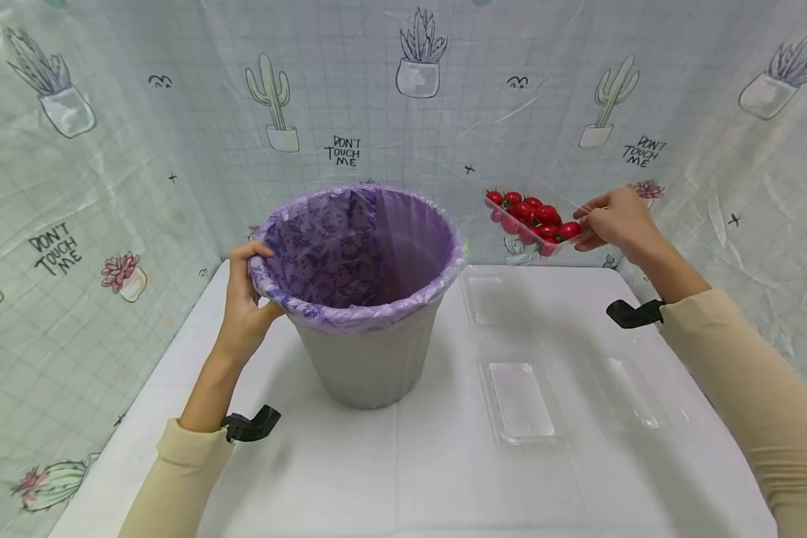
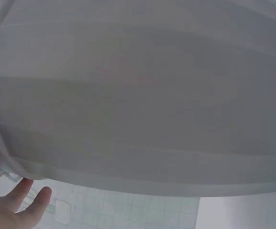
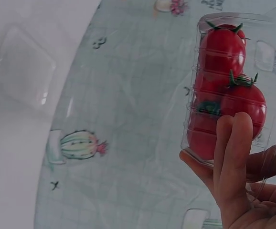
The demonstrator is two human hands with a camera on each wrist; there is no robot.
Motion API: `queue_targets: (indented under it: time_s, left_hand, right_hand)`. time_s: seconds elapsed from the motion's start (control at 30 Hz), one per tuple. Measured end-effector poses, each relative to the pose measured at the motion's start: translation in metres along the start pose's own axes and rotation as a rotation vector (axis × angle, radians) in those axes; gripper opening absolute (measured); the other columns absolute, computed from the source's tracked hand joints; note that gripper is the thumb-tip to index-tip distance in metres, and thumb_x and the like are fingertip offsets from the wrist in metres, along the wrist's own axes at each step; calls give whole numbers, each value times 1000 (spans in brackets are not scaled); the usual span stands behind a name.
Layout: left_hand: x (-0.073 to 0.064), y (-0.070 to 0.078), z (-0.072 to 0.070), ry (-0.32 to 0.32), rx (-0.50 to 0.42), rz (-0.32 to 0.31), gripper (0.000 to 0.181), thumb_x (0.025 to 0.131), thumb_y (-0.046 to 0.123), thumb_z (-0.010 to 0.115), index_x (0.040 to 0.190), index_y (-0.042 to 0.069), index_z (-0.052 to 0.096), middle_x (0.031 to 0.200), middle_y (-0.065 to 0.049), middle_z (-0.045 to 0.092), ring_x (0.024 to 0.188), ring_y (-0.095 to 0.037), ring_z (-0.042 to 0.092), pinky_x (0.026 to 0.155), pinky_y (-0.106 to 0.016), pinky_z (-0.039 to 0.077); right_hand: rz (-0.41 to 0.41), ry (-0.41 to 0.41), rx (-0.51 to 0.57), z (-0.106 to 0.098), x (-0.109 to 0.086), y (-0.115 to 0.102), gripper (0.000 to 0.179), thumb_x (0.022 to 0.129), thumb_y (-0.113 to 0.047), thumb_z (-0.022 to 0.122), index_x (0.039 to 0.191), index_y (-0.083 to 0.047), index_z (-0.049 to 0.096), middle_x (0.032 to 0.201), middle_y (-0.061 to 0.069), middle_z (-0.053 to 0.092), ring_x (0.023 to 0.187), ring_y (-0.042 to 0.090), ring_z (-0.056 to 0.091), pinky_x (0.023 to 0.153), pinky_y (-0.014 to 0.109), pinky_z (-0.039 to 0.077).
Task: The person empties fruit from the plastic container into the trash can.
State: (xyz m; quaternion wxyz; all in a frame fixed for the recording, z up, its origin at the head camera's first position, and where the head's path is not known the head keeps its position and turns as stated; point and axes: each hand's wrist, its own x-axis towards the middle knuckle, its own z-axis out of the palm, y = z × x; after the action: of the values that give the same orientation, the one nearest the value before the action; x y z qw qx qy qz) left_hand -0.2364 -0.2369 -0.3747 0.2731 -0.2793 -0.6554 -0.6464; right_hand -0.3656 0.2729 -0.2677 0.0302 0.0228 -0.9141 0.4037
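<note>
Standing on the white table is a grey trash bin (image 1: 370,366) lined with a purple patterned bag (image 1: 350,317) folded over its rim. My left hand (image 1: 242,299) grips the rim on its left side, with fingers over the edge and the thumb outside. In the left wrist view the bin's grey wall (image 2: 138,105) fills most of the picture, and a few fingertips (image 2: 42,195) show beneath it. Raised above the table, my right hand (image 1: 615,220) holds a transparent plastic box (image 3: 191,121) by one end. Red cherry tomatoes (image 1: 547,215) with green stems lie inside the tilted box.
Several transparent plastic trays lie on the table right of the bin: one at the back (image 1: 489,300), one in the middle (image 1: 521,400) and one farther right (image 1: 628,392). A patterned plastic sheet (image 1: 195,134) hangs around the table (image 1: 350,478) at back and sides.
</note>
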Motion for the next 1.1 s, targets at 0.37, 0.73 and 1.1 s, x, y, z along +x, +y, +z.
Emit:
queue_targets:
  time_s: [0.37,0.73,1.1]
  left_hand:
    - [-1,-3,-1,-2,-2,2,90,78,54,87,130,0,38,130,-12,43,112,-24,48,94,-25,41]
    - [-1,-1,-1,4,-3,-15,81,81,48,87,130,5,41,132,-12,42,114,-25,48,95,-26,41]
    - [0,0,-1,12,6,-19,91,78,49,89,132,-2,37,133,-10,41,115,-24,46,96,-26,41]
  right_hand:
    - [-40,-30,1,-4,-11,-44,42,105,-13,50,139,12,56,112,21,72,62,12,73,63,28,60]
    - [-83,-44,3,-5,-12,-80,42,105,-15,53,137,10,58,101,9,74,60,13,73,63,28,61]
    - [-114,-49,-67,3,-18,-106,38,104,-19,58,134,4,64,109,16,75,66,15,76,66,25,60]
